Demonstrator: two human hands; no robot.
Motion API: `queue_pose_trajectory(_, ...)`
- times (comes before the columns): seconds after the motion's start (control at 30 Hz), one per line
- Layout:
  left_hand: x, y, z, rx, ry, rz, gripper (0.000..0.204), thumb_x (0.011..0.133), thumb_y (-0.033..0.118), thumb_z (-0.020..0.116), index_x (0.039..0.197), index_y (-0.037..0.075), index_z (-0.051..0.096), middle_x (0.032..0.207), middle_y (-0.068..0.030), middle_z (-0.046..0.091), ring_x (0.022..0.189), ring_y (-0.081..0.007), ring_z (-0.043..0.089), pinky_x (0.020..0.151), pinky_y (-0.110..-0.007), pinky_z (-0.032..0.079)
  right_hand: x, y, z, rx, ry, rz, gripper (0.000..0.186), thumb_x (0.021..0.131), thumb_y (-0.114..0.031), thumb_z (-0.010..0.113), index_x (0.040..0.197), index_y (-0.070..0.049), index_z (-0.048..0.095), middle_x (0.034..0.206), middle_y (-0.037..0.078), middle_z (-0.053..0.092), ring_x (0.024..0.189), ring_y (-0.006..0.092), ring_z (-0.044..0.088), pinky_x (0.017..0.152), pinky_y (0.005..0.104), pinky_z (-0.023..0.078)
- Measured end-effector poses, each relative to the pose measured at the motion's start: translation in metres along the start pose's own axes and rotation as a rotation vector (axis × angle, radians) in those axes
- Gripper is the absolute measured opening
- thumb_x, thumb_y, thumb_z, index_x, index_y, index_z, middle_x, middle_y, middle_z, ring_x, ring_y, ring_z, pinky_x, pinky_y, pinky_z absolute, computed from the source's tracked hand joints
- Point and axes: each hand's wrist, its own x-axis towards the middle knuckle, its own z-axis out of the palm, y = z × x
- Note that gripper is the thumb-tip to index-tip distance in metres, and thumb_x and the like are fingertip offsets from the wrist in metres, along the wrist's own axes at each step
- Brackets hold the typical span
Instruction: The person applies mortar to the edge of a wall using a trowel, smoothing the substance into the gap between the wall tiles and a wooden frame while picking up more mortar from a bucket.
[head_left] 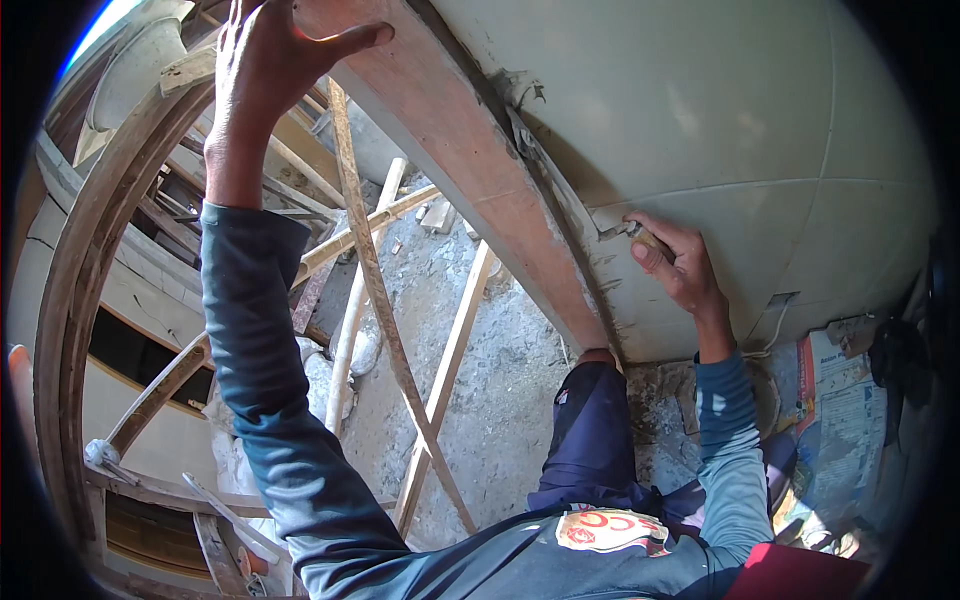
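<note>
My right hand is closed around the handle of a trowel. Its long narrow blade points up and to the left, lying along the joint between the pale tiled wall and a reddish plastered pillar edge. A rough grey mortar patch clings to the wall near the blade's tip. Higher up at the left, my left hand rests against the pillar's outer side, thumb stretched across the reddish face. Its other fingers are partly cut off by the picture's top edge.
Bamboo poles and wooden struts cross at the left over a rough grey floor. A curved wooden frame stands further left. A printed sack lies at the lower right, near a thin white cable at the wall.
</note>
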Motion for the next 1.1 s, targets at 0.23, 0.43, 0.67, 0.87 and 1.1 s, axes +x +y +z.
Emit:
queue_pose_trajectory(0.23,-0.004,0.016,-0.009,-0.082,-0.026,-0.094,0.111,0.061,0.043,0.095,0.150,0.000,0.044,0.158,-0.0230,0.034,0.142,-0.0375,0.042,0.116,-0.046,0.041,-0.027,0.008,0.005,0.217,-0.095,0.064,0.043,0.096,-0.026,0.068,0.124,0.007,0.066,0.073,0.005,0.058,0.062,0.0107,0.051,0.061,0.0287,0.047)
queue_pose_trajectory(0.43,0.000,0.008,-0.003,-0.124,-0.005,-0.043,0.113,0.060,0.046,0.095,0.149,-0.002,0.044,0.157,-0.0252,0.035,0.142,-0.0392,0.041,0.116,-0.048,0.040,-0.022,0.019,0.001,0.248,0.002,0.122,0.044,0.097,-0.028,0.067,0.125,0.007,0.065,0.069,-0.001,0.054,0.063,0.0072,0.048,0.056,0.0251,0.042)
queue_pose_trajectory(0.67,-0.001,0.010,-0.005,-0.030,-0.021,-0.012,0.114,0.061,0.050,0.094,0.150,-0.002,0.044,0.157,-0.0257,0.034,0.144,-0.0391,0.039,0.117,-0.048,0.039,-0.035,0.023,0.008,0.237,-0.094,0.075,0.046,0.096,-0.028,0.069,0.123,0.009,0.065,0.068,-0.001,0.054,0.060,0.0073,0.048,0.055,0.0256,0.042)
queue_pose_trajectory(0.87,-0.003,0.015,-0.009,-0.109,-0.060,-0.078,0.115,0.061,0.048,0.094,0.150,-0.002,0.042,0.158,-0.0254,0.033,0.144,-0.0382,0.038,0.117,-0.047,0.038,0.002,-0.015,-0.005,0.332,-0.046,0.078,0.047,0.098,-0.028,0.068,0.127,0.009,0.063,0.069,0.000,0.055,0.061,0.0069,0.049,0.054,0.0251,0.043)
queue_pose_trajectory(1.1,0.001,0.011,-0.010,-0.207,-0.108,-0.148,0.115,0.065,0.045,0.093,0.151,-0.005,0.037,0.159,-0.0275,0.032,0.147,-0.0395,0.034,0.122,-0.046,0.030,0.028,-0.007,-0.005,0.277,-0.115,0.038,0.043,0.100,-0.024,0.065,0.128,0.009,0.062,0.072,0.000,0.055,0.060,0.0066,0.048,0.054,0.0249,0.043)
